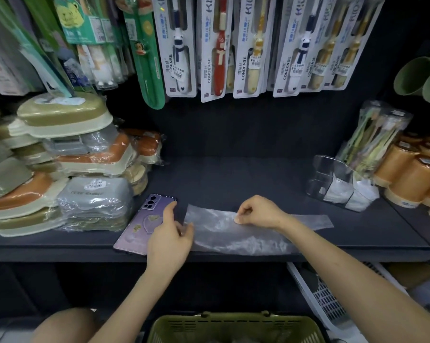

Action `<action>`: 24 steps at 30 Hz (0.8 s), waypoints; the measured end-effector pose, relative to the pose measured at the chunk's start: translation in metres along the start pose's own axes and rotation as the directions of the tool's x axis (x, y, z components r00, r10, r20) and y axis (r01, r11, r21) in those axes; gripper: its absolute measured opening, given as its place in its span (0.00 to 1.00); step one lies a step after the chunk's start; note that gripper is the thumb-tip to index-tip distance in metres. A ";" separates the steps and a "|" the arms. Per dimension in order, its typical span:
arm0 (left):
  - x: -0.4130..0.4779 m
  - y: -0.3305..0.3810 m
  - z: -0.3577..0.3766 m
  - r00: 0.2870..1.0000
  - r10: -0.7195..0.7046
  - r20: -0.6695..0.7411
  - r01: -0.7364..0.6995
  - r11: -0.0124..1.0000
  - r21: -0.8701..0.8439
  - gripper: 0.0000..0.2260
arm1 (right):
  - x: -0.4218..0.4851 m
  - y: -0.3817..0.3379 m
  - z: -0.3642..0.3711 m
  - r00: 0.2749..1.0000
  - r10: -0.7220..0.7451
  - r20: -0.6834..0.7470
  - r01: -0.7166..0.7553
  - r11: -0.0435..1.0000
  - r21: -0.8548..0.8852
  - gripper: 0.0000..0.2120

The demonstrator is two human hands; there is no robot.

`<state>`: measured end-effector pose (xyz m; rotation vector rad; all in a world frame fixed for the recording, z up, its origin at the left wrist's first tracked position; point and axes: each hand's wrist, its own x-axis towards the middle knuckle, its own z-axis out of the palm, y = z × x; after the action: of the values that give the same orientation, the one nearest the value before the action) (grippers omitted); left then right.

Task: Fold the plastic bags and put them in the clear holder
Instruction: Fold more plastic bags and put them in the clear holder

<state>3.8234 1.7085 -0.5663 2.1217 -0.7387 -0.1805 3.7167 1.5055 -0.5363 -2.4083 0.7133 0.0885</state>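
**Right hand pinches the bag, left hand at its edge**

The plastic bag (221, 233) lies flat on the dark shelf (233, 179), between the two hands and partly under them. The right hand (257, 211) is over the middle of the bag with the wrist low and the fingers curled in. Its thumb and fingertips pinch a bit of the film.

The left hand (170, 233) stands on its side at the left end of the bag. Its fingers reach forward over a purple phone (144, 219) and its thumb touches the bag's edge. I cannot tell if this hand grips the film or only touches it.

The clear holder (337, 181) stands beyond the right hand and to its right, well apart, with whitish plastic inside
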 end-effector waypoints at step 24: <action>-0.002 0.002 0.046 0.917 0.159 0.365 -0.348 0.765 0.542 0.43 | 0.001 0.009 -0.015 1.000 -0.011 -0.018 0.014 0.988 0.153 0.04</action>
<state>3.8035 1.6776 -0.5936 2.5836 -1.4158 -0.1283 3.7111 1.4906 -0.5292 -2.2693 0.6874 0.0080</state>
